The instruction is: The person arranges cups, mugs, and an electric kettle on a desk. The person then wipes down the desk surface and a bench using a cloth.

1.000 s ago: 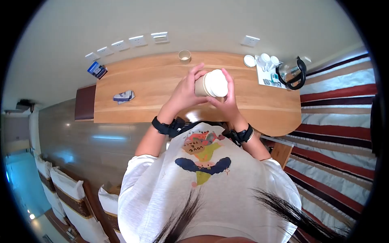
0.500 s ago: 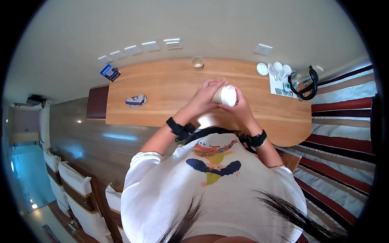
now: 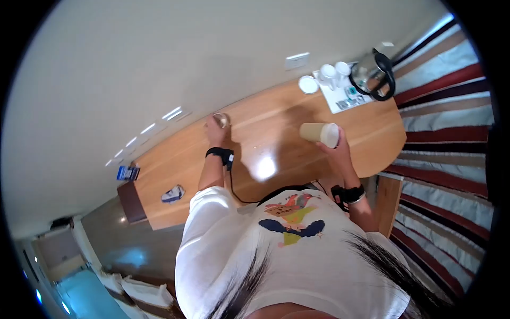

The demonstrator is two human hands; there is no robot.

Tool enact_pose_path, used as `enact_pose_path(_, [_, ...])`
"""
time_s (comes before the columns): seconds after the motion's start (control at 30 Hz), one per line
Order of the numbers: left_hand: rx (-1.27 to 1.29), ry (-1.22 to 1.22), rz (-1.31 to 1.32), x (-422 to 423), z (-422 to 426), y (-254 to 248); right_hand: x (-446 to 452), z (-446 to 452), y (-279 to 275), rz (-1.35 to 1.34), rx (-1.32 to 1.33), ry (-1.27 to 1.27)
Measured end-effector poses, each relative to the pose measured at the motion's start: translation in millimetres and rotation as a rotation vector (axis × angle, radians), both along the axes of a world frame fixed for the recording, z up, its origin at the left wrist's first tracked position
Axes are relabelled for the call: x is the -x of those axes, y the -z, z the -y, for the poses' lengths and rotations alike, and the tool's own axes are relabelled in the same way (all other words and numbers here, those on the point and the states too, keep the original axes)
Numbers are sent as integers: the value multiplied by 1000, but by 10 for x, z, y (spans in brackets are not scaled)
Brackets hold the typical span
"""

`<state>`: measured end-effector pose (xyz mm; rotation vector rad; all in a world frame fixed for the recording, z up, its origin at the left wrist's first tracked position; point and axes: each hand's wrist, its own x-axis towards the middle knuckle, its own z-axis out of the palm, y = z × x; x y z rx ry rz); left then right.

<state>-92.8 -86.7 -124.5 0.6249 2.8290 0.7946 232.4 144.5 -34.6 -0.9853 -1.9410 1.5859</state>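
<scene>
one head-worn camera, set close above the shirt [image 3: 297,266], faces forward and down. the wide round view covers the tabletop [image 3: 271,130], wall [image 3: 149,64] and floor [image 3: 151,247]; the tabletop runs aslant.

Passable: counter [image 3: 260,133] strip between left hand [image 3: 214,132] and tall cup [image 3: 312,132] in right hand [image 3: 337,151]. Wall [image 3: 159,64] blocks far edge; kettle [image 3: 366,75], white tray [image 3: 334,103] block far right corner; packet [image 3: 172,194] lies near left end.

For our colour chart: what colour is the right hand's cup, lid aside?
The paper cup is pale beige, best in the head view.
</scene>
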Motion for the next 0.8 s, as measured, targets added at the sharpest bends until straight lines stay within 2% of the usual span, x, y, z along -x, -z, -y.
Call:
enact_pose_path(0.03, [-66, -56, 69, 53, 23, 86, 5, -23, 19, 20, -111, -23])
enact_pose_path(0.1, [-129, -123, 151, -30, -10, 183, 36, -22, -57, 36, -106, -18])
enact_pose_path(0.17, [-150, 99, 6, -126, -69, 117, 77, -58, -16, 1, -53, -49])
enact_pose_path(0.2, [-155, 90, 5, -189, -114, -4, 130, -79, -27, 1, -57, -58])
enact_pose_path(0.27, [-189, 369, 53, -442, -234, -368, 241, -76, -76, -58, -19, -131])
enact_pose_path(0.3, [-202, 362, 50, -561, -301, -567, 341, -98, -134, -57, -32, -139])
enact_pose_path(0.37, [-200, 531, 231, -850, -310, -945, 546, -47, -319, -297, 110, -271])
enact_pose_path(0.4, [-200, 515, 244, -990, -293, -1056, 610, -11, -471, -284, 119, -284])
enact_pose_path(0.47, [-341, 522, 275, -1172, -301, -1266, 768, 28, -760, -177, 169, -538])
enact_pose_path(0.53, [-270, 436, 355, -1304, -243, -1418, 857, 132, -769, -185, 140, -617])
enact_pose_path(0.57, [-357, 440, 296, -1335, -196, -1422, 886, 179, -779, -195, 112, -687])
enact_pose_path(0.6, [-441, 444, 234, -1350, -151, -1446, 897, 225, -808, -202, 109, -702])
enact_pose_path(0.7, [-448, 413, 173, -1405, 1, -1581, 871, 390, -858, -116, 64, -773])
enact_pose_path(0.77, [-490, 413, 197, -1475, 63, -1724, 835, 481, -823, -192, 241, -776])
enact_pose_path(0.8, [-534, 421, 228, -1527, 88, -1786, 813, 537, -820, -190, 245, -783])
